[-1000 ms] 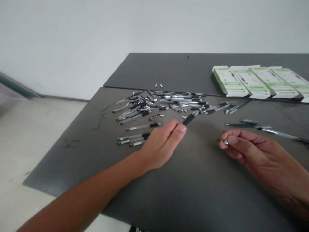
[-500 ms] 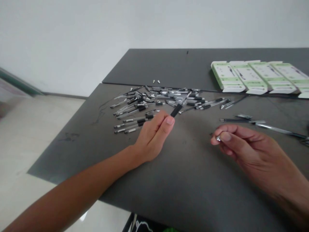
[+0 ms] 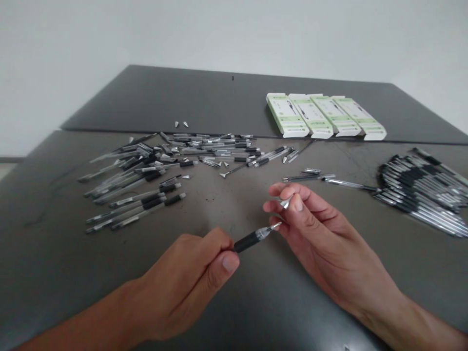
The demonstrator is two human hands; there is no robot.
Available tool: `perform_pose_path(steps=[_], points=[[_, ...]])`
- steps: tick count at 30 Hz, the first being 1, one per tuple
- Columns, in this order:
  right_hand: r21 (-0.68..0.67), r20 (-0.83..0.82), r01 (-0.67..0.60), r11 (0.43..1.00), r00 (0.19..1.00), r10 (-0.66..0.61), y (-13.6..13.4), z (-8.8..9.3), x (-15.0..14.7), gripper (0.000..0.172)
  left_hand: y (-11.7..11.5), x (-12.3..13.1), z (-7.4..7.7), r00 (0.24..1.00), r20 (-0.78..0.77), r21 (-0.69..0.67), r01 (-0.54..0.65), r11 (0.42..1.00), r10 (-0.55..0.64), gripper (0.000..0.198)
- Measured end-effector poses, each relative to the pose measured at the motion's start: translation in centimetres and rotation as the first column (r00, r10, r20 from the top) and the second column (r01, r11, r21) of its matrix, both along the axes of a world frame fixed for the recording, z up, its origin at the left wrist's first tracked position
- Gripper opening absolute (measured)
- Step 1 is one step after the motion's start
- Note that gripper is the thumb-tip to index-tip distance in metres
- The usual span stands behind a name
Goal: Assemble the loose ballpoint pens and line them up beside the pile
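Note:
My left hand [image 3: 193, 278] is closed around a pen [image 3: 248, 241] with a black grip; its clear threaded end and bare metal point stick out to the right. The rest of the barrel is hidden in the fist. Between thumb and forefinger my right hand [image 3: 321, 239] pinches a small silver cone-shaped pen tip [image 3: 285, 202]. The pen's point lies just below this cone, close to the right hand's fingers; whether it touches them I cannot tell.
Many loose pen parts [image 3: 146, 170] lie scattered at the left and middle of the dark table [image 3: 91, 282]. Green-and-white boxes [image 3: 288, 117] lie side by side at the back. A pile of pens [image 3: 420, 185] is on the right, and two silver cones [image 3: 181, 124] lie at the back left.
The view has turned right, bringing the pile of pens into sight. My two hands have come close together, the left hand's pen now pointing right towards the silver tip.

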State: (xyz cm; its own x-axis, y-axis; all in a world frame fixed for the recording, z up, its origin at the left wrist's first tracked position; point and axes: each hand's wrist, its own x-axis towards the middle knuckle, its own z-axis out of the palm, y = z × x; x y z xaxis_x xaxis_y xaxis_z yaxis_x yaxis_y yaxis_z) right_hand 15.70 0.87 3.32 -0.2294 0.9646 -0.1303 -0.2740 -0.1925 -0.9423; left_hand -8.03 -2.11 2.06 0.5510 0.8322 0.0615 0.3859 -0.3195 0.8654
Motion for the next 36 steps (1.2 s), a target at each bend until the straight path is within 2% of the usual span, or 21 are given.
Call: perform_pose_path(steps=[3,6,11,15,23,26,29,33,36], points=[[-0.019,-0.02,-0.011,1.0,1.0,0.01,-0.4,-0.2,-0.1,0.01,-0.3,0.1,0.1,1.0,-0.024,-0.023,-0.008,1.0,0.008,0.036],[-0.039,-0.035,-0.03,0.999,0.999,0.029,-0.9,-0.1,-0.3,0.009,-0.5,0.3,0.0,0.998,-0.017,-0.06,-0.064,0.996,0.063,0.04],[0.019,-0.021,-0.002,1.0,1.0,0.003,-1.2,0.0,-0.8,0.01,-0.8,0.5,0.0,0.996,0.029,-0.088,-0.08,0.993,0.082,0.043],[0.016,-0.027,0.021,1.0,0.999,-0.02,-1.3,-0.1,-0.9,0.01,-0.9,0.6,0.0,0.996,0.028,-0.093,-0.086,0.992,0.088,0.041],[0.116,0.052,0.001,0.993,0.999,-0.007,-1.3,-0.3,-1.1,0.011,-0.8,0.5,-0.1,0.996,0.002,-0.053,-0.088,0.995,0.088,0.042],[0.156,0.096,-0.005,0.988,0.995,-0.01,-1.3,-0.3,-1.1,0.011,-0.6,0.3,-0.3,0.999,0.018,-0.042,-0.04,0.998,0.041,0.038],[0.206,0.146,0.015,0.978,0.988,-0.046,-1.3,-0.1,-1.4,0.009,-0.6,0.3,-0.4,0.999,0.029,-0.035,-0.017,0.999,0.018,0.036],[0.283,0.221,0.067,0.957,0.966,-0.133,-1.4,0.2,-1.8,0.012,-0.9,0.6,-0.3,0.999,0.015,-0.051,-0.046,0.998,0.047,0.037],[0.29,0.19,0.061,0.955,0.974,-0.12,-1.6,0.2,-1.8,0.018,-1.2,0.9,-0.4,0.994,0.089,-0.075,-0.048,0.996,0.055,0.036]])
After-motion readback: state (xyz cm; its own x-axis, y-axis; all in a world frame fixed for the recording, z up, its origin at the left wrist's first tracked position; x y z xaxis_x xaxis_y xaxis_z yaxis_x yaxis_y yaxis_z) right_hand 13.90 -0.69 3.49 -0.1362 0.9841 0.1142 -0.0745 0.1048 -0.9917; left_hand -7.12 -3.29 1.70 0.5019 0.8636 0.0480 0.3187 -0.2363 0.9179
